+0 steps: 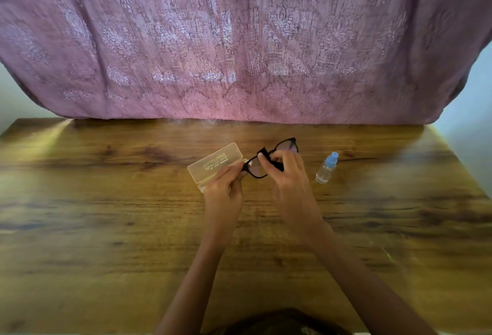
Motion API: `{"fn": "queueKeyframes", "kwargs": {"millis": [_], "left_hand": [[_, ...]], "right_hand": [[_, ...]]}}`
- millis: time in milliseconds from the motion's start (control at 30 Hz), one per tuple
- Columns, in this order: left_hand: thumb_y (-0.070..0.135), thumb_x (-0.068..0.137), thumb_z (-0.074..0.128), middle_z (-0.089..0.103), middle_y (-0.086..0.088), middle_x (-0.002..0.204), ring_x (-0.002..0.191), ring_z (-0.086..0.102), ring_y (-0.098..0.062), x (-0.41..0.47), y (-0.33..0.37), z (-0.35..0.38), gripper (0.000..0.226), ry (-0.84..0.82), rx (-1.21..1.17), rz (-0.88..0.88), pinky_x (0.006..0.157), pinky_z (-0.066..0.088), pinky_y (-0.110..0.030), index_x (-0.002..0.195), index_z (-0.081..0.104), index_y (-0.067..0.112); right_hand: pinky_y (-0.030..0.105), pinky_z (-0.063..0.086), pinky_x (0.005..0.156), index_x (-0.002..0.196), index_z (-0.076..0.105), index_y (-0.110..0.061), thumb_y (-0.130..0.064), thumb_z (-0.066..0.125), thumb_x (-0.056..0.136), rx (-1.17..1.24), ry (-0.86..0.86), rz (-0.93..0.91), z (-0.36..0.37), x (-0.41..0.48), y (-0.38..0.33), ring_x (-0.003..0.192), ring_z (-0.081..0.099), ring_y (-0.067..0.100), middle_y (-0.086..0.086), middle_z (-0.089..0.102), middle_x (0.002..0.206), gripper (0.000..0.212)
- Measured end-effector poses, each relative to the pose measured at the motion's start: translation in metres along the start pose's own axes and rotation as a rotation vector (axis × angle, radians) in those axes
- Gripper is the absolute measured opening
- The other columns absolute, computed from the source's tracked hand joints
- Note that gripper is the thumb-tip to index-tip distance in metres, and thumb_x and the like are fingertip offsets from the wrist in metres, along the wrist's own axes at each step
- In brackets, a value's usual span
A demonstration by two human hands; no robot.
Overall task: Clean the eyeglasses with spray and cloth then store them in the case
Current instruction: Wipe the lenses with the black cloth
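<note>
Gripping the black glasses (266, 160) at one end, the left hand (223, 193) steadies them; right hand (288, 178) fingers (266, 161) pinch a dark cloth (277, 165) onto a lens; case (214, 162) and spray bottle (327, 168) rest on the desk (106, 214).

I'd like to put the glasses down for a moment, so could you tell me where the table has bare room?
Left of the case and near the front edge the table is bare. It is crowded between the case and spray bottle, where both hands work.

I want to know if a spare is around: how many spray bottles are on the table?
1. The spray bottle, clear with a blue cap, stands on the wooden table just right of the right hand. None other shows, though the hands and case could hide something small.
</note>
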State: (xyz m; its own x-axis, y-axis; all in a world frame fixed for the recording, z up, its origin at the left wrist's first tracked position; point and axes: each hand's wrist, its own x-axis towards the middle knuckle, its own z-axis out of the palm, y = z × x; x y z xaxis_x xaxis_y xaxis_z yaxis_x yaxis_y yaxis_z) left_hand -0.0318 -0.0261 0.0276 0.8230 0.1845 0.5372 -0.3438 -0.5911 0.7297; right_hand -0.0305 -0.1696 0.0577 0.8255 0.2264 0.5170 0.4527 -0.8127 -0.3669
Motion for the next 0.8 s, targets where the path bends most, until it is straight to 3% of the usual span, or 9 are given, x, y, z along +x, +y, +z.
{"fn": "queueKeyframes", "kwargs": {"millis": [333, 467, 633, 800], "left_hand": [[-0.012, 0.083, 0.061, 0.062, 0.008, 0.105, 0.099, 0.057, 0.005, 0.001, 0.003, 0.001, 0.034, 0.006, -0.003, 0.003, 0.085, 0.045, -0.004, 0.111, 0.069, 0.003], [-0.010, 0.084, 0.062, 0.063, 0.009, 0.106, 0.100, 0.058, 0.006, 0.001, 0.002, 0.000, 0.033, -0.002, -0.006, -0.005, 0.086, 0.045, -0.006, 0.112, 0.069, 0.005], [-0.006, 0.085, 0.063, 0.063, 0.011, 0.106, 0.098, 0.059, 0.004, 0.002, -0.001, 0.000, 0.031, -0.021, 0.003, -0.022, 0.086, 0.046, -0.008, 0.113, 0.069, 0.007], [-0.008, 0.084, 0.063, 0.065, 0.010, 0.103, 0.094, 0.061, 0.007, 0.004, -0.001, 0.002, 0.031, -0.011, 0.005, -0.035, 0.083, 0.050, -0.011, 0.109, 0.071, 0.008]], "right_hand": [[0.035, 0.054, 0.084, 0.126, 0.061, 0.003, 0.014, 0.058, 0.084, 0.037, -0.044, -0.080, 0.003, -0.005, -0.013, 0.105, 0.054, 0.029, 0.018, 0.059, 0.109, 0.043], [0.029, 0.048, 0.091, 0.123, 0.064, 0.001, 0.018, 0.063, 0.078, 0.045, -0.003, -0.114, 0.002, -0.009, -0.004, 0.104, 0.046, 0.021, 0.016, 0.059, 0.106, 0.048], [0.028, 0.050, 0.089, 0.121, 0.066, -0.001, 0.005, 0.038, 0.090, 0.019, 0.004, -0.145, -0.002, -0.014, 0.010, 0.102, 0.048, 0.023, 0.017, 0.060, 0.105, 0.042], [0.031, 0.051, 0.084, 0.121, 0.065, 0.002, 0.020, 0.059, 0.079, -0.004, 0.053, -0.035, -0.002, -0.010, 0.019, 0.095, 0.056, 0.031, 0.019, 0.060, 0.104, 0.046]]}}
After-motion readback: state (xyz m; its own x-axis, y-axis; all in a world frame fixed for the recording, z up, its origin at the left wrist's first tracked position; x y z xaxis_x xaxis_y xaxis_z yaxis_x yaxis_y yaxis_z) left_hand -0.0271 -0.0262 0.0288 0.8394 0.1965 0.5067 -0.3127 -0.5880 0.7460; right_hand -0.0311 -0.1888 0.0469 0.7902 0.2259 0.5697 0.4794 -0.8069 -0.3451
